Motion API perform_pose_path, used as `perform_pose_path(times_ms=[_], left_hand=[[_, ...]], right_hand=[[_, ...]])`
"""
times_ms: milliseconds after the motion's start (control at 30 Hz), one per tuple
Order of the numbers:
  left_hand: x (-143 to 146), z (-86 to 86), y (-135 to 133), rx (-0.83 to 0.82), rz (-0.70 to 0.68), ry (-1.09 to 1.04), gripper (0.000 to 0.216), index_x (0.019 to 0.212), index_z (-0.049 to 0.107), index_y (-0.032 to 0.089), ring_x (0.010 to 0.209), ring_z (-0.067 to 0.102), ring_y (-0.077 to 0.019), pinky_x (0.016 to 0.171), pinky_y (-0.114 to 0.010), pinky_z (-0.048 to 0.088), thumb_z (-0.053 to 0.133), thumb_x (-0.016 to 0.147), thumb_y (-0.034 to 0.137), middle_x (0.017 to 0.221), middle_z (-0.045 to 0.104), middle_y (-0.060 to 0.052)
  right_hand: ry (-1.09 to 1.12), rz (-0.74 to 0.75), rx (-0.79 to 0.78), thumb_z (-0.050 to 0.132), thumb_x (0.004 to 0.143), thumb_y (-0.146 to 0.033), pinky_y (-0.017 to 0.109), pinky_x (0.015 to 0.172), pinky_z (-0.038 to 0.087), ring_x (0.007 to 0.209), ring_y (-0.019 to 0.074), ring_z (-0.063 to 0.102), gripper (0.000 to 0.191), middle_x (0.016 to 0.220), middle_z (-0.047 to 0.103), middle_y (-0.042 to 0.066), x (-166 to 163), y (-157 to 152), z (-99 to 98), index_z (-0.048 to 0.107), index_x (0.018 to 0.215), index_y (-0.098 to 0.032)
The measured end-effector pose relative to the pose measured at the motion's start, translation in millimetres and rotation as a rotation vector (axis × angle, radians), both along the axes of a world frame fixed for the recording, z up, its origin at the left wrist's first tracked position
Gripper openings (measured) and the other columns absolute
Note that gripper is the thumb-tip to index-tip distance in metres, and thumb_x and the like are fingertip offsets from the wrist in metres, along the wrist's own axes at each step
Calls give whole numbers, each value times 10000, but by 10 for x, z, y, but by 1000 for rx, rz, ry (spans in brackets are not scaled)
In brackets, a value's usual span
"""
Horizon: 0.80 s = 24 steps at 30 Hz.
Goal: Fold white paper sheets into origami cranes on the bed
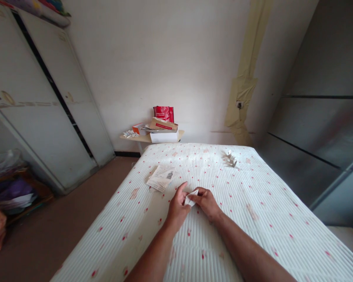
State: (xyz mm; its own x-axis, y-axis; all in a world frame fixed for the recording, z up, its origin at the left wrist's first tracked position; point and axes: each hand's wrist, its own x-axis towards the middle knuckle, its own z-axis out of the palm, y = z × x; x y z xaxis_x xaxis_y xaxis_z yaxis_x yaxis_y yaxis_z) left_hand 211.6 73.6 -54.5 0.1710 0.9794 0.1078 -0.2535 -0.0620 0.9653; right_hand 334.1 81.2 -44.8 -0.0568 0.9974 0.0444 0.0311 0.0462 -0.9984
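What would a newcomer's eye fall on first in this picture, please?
Probably the left hand and right hand, which meet at a small folded white paper above the red-dotted cover, low in the centre. Next might come the bright red bag by the far wall, then the yellowish tape running down that wall, right of centre.

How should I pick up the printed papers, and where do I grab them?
Probably pinch the near edge of the printed papers, coming in low from the near side: they lie nearly flat on the patterned cover, and that edge looks uncovered.
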Motion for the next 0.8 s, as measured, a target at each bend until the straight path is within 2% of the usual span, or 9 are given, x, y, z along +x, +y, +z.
perform_pose_path(times_ms=[100,233,533,667,800], left_hand=[[-16,16,0,-71,-17,-32,805,1267,366,187,684,558,-114,605,-200,384,637,517,78,800,602,1],[-38,47,-6,-166,44,-33,737,1243,390,158,612,534,-100,598,-211,390,660,556,162,683,589,23],[-51,120,-27,-172,66,-59,732,1212,422,155,563,512,-84,597,-209,382,658,520,123,607,562,54],[-55,118,-17,-200,93,-45,752,1207,439,163,541,512,-87,553,-198,363,696,501,151,594,554,57],[-75,120,-8,-204,98,-59,787,1237,410,154,541,508,-85,546,-195,357,697,504,150,623,578,40]], right_hand=[[51,-1,0,666,611,-337,211,486,331,479,82,421,212,509,503,-41,-4,-19,37,570,600,-148],[67,21,-3,665,620,-362,206,479,323,476,76,415,239,509,500,-43,-6,-42,71,561,595,-148],[72,101,-11,646,653,-384,192,433,277,423,66,357,245,475,446,-77,-23,-42,51,526,690,-173],[79,150,26,639,667,-402,196,474,325,488,78,416,257,567,501,-47,2,-65,87,541,737,-175],[17,202,51,700,611,-334,196,480,324,506,81,427,307,601,503,-49,79,-66,76,556,837,-183]])
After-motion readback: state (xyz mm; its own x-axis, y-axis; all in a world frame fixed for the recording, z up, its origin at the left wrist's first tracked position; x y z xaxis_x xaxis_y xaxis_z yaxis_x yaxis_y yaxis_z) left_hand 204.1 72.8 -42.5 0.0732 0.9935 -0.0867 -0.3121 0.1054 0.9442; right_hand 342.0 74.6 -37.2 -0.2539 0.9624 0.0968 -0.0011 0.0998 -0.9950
